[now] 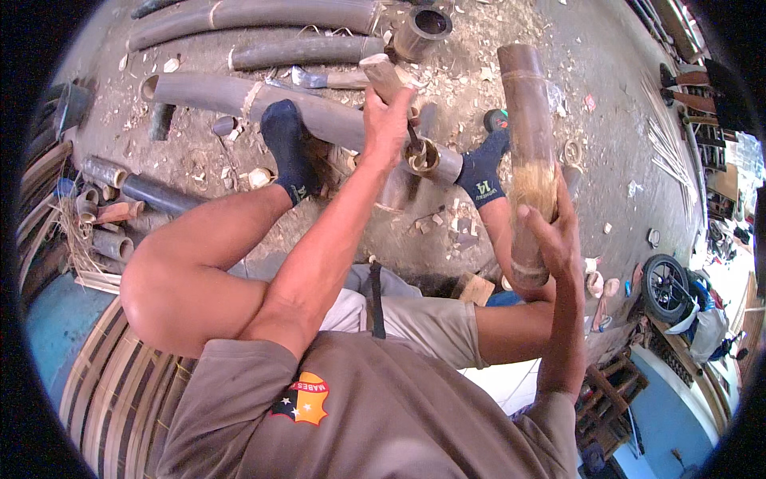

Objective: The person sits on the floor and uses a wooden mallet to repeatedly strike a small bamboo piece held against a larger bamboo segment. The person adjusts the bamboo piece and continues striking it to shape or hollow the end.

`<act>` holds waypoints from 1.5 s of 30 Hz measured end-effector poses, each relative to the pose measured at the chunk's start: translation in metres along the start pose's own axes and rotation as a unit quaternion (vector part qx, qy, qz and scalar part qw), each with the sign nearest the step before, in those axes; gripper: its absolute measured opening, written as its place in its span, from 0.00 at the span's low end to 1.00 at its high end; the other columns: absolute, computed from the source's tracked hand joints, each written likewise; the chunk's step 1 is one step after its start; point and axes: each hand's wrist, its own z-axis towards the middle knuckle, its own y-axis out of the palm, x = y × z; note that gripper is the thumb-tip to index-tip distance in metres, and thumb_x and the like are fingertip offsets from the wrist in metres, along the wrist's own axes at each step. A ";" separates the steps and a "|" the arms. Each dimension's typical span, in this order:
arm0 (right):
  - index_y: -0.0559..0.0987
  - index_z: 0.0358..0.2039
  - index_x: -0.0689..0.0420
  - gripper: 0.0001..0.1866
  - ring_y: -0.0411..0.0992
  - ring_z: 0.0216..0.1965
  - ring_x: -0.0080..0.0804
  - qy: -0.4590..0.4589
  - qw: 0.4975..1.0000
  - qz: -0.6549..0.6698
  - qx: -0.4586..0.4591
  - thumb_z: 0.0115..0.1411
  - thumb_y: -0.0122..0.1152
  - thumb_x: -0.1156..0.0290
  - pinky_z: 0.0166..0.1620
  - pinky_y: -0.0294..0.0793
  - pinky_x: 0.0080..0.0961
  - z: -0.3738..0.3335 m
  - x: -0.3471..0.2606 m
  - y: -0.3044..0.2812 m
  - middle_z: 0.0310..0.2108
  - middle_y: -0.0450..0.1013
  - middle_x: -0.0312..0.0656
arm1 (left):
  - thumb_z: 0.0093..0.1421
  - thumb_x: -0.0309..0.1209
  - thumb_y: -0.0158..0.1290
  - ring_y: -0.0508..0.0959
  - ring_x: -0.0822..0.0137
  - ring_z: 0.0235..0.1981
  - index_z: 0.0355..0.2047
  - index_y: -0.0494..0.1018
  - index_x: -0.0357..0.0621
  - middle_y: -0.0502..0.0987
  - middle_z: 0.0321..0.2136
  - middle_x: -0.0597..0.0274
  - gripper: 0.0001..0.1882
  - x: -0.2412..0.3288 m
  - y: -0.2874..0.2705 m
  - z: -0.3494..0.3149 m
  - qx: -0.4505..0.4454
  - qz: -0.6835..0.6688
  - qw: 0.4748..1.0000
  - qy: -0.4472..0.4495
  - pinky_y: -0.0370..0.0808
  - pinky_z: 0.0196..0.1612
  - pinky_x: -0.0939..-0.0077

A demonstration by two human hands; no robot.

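A wooden-handled chisel (381, 76) stands tilted in my left hand (388, 124), whose fingers wrap round the handle. Its dark metal blade reaches down to a cut opening near the right end of a long bamboo pole (319, 118). Beside that opening, pale inner bamboo shows. My right hand (552, 231) grips the lower part of a thick bamboo section (527, 112), held upright off to the right. A frayed, pale fibrous patch marks its middle. My socked left foot (283, 140) rests against the pole, and my right foot (483, 164) is by its right end.
More bamboo poles (307, 52) lie farther off, with a short hollow bamboo piece (423, 33) beside them. An axe-like tool (339, 78) lies just behind the worked pole. Chips litter the floor. Bamboo strips (120, 375) lie at left; a wheel (666, 286) stands at right.
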 end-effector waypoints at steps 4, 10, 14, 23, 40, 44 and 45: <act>0.56 0.74 0.65 0.49 0.70 0.62 0.42 0.011 0.997 0.036 0.061 0.56 0.66 0.65 0.65 0.68 0.36 -0.028 0.010 0.013 0.62 0.70 0.53 | 0.59 0.41 0.60 0.81 0.55 0.34 0.51 0.70 0.36 0.81 0.38 0.49 0.26 0.021 -0.007 0.031 -0.011 0.100 0.988 0.116 0.79 0.42 0.59; 0.60 0.72 0.66 0.43 0.72 0.58 0.41 0.037 0.988 0.111 0.097 0.59 0.65 0.68 0.63 0.69 0.35 -0.058 0.043 0.040 0.59 0.72 0.52 | 0.52 0.43 0.62 0.81 0.38 0.43 0.50 0.75 0.44 0.81 0.38 0.42 0.27 0.005 -0.058 0.112 -0.157 0.586 0.751 0.261 0.77 0.49 0.48; 0.62 0.70 0.65 0.38 0.72 0.58 0.38 0.087 0.979 0.136 0.122 0.60 0.63 0.72 0.63 0.68 0.33 -0.072 0.083 0.053 0.58 0.72 0.49 | 0.53 0.43 0.62 0.78 0.40 0.51 0.51 0.75 0.47 0.79 0.46 0.42 0.26 0.000 -0.083 0.124 -0.212 0.699 0.657 0.184 0.76 0.50 0.44; 0.62 0.70 0.65 0.37 0.72 0.57 0.36 0.086 0.973 0.184 0.110 0.62 0.65 0.72 0.62 0.69 0.32 -0.055 0.097 0.071 0.57 0.74 0.48 | 0.52 0.51 0.66 0.68 0.52 0.58 0.51 0.80 0.47 0.71 0.53 0.54 0.30 -0.022 -0.043 0.108 -0.214 0.760 0.535 0.302 0.64 0.62 0.43; 0.62 0.70 0.64 0.37 0.72 0.55 0.35 0.075 0.973 0.179 0.125 0.62 0.64 0.73 0.62 0.69 0.31 -0.046 0.077 0.066 0.55 0.74 0.45 | 0.68 0.47 0.57 0.84 0.48 0.36 0.50 0.66 0.41 0.81 0.41 0.47 0.24 0.041 -0.001 0.112 -0.020 0.458 0.856 0.238 0.76 0.53 0.41; 0.62 0.71 0.64 0.38 0.72 0.55 0.34 0.064 0.974 0.171 0.137 0.62 0.64 0.73 0.62 0.69 0.31 -0.048 0.076 0.070 0.55 0.74 0.44 | 0.71 0.42 0.57 0.83 0.61 0.34 0.57 0.57 0.41 0.79 0.40 0.52 0.26 0.078 0.020 0.140 -0.023 0.103 0.942 0.319 0.80 0.39 0.62; 0.60 0.72 0.65 0.40 0.73 0.55 0.35 0.069 0.975 0.168 0.132 0.62 0.65 0.72 0.62 0.69 0.32 -0.049 0.079 0.070 0.56 0.74 0.47 | 0.71 0.40 0.57 0.82 0.64 0.35 0.58 0.54 0.40 0.78 0.40 0.53 0.28 0.088 0.037 0.135 -0.036 0.032 0.955 0.294 0.80 0.40 0.65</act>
